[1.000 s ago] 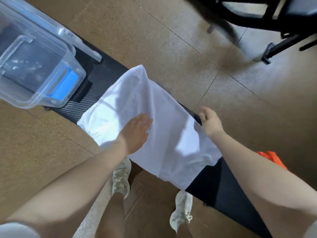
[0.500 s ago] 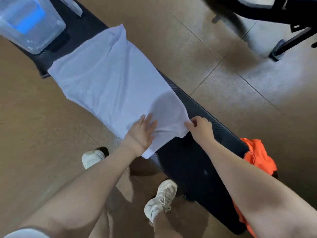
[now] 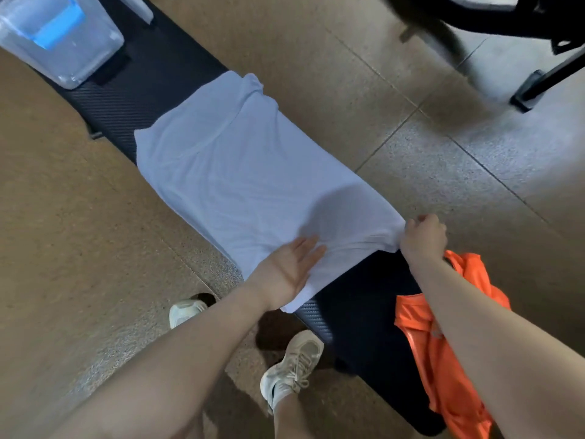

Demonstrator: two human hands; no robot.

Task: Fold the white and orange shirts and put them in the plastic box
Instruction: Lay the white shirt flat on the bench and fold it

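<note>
My left hand point(image 3: 289, 267) lies flat, fingers straight, pressing the near edge of the white shirt point(image 3: 240, 172) onto the tabletop point(image 3: 364, 299). My right hand point(image 3: 424, 237) pinches its corner. The orange shirt point(image 3: 443, 359) lies under my right forearm. Far beyond my left hand sits the plastic box point(image 3: 63, 42).

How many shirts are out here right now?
2. The white shirt is spread along the black bench, with both hands at its near end. The orange shirt lies crumpled further down the bench, partly hidden behind the right forearm.
</note>
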